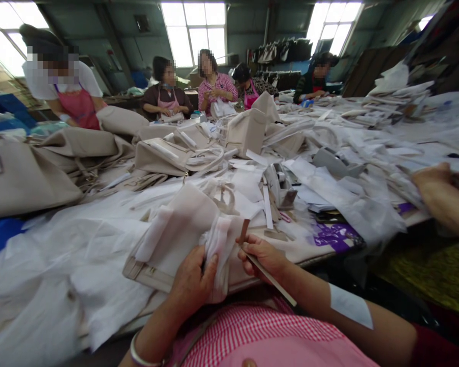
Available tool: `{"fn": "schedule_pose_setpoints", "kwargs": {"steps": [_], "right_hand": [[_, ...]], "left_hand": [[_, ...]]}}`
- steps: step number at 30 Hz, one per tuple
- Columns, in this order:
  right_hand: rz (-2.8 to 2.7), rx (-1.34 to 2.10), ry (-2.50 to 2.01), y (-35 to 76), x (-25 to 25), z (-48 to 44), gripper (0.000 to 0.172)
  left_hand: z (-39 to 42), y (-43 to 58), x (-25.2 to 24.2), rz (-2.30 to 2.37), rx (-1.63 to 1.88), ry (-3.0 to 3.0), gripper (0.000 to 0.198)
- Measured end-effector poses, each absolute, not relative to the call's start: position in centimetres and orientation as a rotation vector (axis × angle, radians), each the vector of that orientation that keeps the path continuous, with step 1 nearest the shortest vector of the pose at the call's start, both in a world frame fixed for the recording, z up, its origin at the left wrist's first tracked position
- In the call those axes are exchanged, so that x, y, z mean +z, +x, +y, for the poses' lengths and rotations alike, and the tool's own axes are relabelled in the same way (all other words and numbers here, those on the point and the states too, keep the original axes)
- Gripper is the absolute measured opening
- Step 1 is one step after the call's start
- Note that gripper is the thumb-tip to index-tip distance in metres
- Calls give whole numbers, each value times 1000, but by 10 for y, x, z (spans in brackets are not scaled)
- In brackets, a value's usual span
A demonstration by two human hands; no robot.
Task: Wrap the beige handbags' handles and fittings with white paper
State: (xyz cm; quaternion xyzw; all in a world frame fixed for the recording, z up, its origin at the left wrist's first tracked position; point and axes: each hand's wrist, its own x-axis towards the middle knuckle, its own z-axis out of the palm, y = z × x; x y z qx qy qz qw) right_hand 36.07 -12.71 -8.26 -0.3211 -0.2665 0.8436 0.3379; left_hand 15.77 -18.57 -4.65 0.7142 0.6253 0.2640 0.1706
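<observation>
A beige bag (153, 275) lies tilted on the table in front of me, partly covered by white wrapping sheets (179, 219). My left hand (193, 275) grips a bunched fold of the white wrapping at the bag's right side, thumb on top. Just to its right, my right hand (258, 257) is closed around a thin flat strip (271, 280). The strip's brown end (244, 230) sticks up above the fingers, and its pale length slants down toward my apron. What the strip is made of I cannot tell.
Beige bags (248, 130) and white sheets (99, 244) pile across the table. A grey tape dispenser (281, 186) stands beyond my right hand. Another person's arm (443, 193) reaches in at the right. Several people sit or stand along the far side.
</observation>
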Motion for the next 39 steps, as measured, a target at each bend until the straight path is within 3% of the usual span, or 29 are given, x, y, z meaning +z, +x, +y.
{"fn": "schedule_pose_setpoints", "kwargs": {"steps": [6, 11, 16, 21, 28, 35, 39], "right_hand": [[-400, 2333, -604, 365, -79, -126, 14], [-528, 2413, -563, 369, -69, -131, 28], [-810, 2290, -586, 365, -63, -135, 68], [-1092, 2310, -638, 363, -49, -153, 29], [-1397, 2298, -717, 366, -41, -175, 33], [-1505, 1769, -1145, 360, -48, -129, 13], [-1679, 1654, -1212, 352, -51, -119, 20]], "left_hand": [[-186, 158, -46, 1771, 745, 2013, 27], [-186, 159, -45, 1778, 745, 1995, 27], [-185, 158, -40, 1692, 783, 1902, 28], [-181, 154, -28, 1573, 834, 1743, 30], [-180, 147, -26, 1505, 859, 1549, 33], [-179, 146, -25, 1481, 880, 1535, 36], [-182, 149, -28, 1489, 862, 1598, 35]]}}
